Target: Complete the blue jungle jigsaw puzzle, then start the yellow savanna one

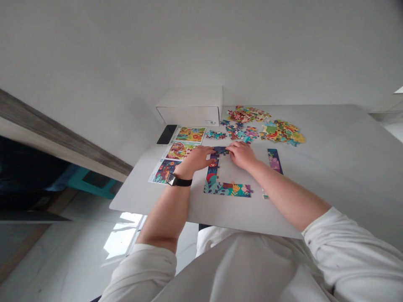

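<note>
Puzzle border (226,189), two hands (197,158), three picture cards (190,134)

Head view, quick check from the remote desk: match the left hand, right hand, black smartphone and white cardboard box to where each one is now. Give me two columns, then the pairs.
Things:
1. left hand
2. right hand
3. black smartphone
4. white cardboard box

Places:
A. left of the top picture card
B. far edge of the table
C. right end of the dark blue puzzle section
D. left end of the dark blue puzzle section

Pairs: 1-D, 2-C, 3-A, 4-B
</note>
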A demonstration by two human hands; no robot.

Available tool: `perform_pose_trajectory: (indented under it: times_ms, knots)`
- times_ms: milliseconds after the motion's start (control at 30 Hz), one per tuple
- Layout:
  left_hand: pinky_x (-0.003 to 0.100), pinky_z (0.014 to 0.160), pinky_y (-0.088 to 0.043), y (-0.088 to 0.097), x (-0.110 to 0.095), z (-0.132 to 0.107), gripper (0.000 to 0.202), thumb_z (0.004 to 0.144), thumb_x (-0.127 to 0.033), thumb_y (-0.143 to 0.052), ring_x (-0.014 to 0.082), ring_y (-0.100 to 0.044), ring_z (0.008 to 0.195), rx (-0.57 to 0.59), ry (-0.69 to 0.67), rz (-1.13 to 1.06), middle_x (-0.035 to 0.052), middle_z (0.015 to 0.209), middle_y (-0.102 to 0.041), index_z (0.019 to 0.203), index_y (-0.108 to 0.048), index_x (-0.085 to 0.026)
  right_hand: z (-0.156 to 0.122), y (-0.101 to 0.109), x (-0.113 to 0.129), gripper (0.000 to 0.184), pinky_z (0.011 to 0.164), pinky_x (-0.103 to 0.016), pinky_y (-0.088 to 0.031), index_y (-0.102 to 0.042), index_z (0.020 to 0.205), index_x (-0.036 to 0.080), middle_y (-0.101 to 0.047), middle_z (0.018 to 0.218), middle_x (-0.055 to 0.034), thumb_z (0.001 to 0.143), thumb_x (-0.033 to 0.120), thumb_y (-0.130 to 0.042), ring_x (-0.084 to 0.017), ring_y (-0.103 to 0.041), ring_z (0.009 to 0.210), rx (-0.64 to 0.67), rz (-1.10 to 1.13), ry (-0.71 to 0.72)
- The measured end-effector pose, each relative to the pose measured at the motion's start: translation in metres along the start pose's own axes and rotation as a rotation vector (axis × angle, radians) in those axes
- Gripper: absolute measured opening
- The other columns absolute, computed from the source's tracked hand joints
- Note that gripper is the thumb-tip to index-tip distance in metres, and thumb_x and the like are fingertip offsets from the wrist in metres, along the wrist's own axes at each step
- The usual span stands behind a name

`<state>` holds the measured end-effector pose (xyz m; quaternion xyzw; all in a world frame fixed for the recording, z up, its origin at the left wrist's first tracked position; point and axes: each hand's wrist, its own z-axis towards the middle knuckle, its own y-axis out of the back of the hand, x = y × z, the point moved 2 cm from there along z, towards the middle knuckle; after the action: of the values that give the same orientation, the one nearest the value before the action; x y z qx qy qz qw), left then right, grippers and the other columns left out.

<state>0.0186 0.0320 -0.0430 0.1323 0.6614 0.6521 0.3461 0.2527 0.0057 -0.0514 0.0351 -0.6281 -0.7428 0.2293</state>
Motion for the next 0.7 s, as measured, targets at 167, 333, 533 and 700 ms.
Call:
perform_pose_trajectory:
  times_ms: [167, 333, 533, 700]
  knots:
    - [0.043, 0.124, -0.042, 0.0, -0.005, -0.001, 0.042, 0.096, -0.039, -0.068, 0.0306, -0.063, 0.139, 0.039, 0.016, 0.035, 0.01, 0.153, -0.065, 0.136, -0.076, -0.029, 0.0, 0.0, 0.0, 0.041, 0.105, -0.045, -0.048, -0.08, 0.13, 0.027, -0.073, 0.131, -0.0098, 0.101, 0.013, -0.054, -0.03, -0.061, 0.119, 0.015, -0.001, 0.049]
    - [0.041, 0.125, -0.04, 0.004, -0.014, -0.003, 0.04, 0.094, -0.038, -0.071, 0.0303, -0.06, 0.142, 0.087, 0.074, 0.042, 0.0068, 0.157, -0.062, 0.133, -0.077, -0.033, 0.001, -0.001, -0.001, 0.042, 0.104, -0.044, -0.048, -0.08, 0.129, 0.028, -0.073, 0.132, -0.0086, 0.101, 0.012, -0.053, -0.029, -0.062, 0.119, 0.028, -0.007, 0.056]
    - [0.041, 0.125, -0.04, 0.006, -0.021, -0.001, 0.041, 0.096, -0.038, -0.07, 0.0298, -0.06, 0.143, 0.11, 0.08, 0.089, 0.0075, 0.156, -0.063, 0.136, -0.075, -0.031, 0.001, -0.001, 0.0, 0.041, 0.105, -0.043, -0.047, -0.08, 0.13, 0.026, -0.073, 0.134, -0.0092, 0.101, 0.014, -0.054, -0.03, -0.061, 0.12, 0.036, -0.013, 0.052]
    - [0.037, 0.12, -0.047, 0.005, -0.019, 0.0, 0.042, 0.103, -0.04, -0.059, 0.028, -0.065, 0.137, 0.105, 0.077, 0.123, 0.0083, 0.151, -0.067, 0.14, -0.073, -0.027, 0.0, 0.001, 0.003, 0.041, 0.107, -0.042, -0.046, -0.078, 0.133, 0.025, -0.072, 0.135, -0.01, 0.102, 0.016, -0.053, -0.029, -0.06, 0.122, 0.062, -0.016, 0.031]
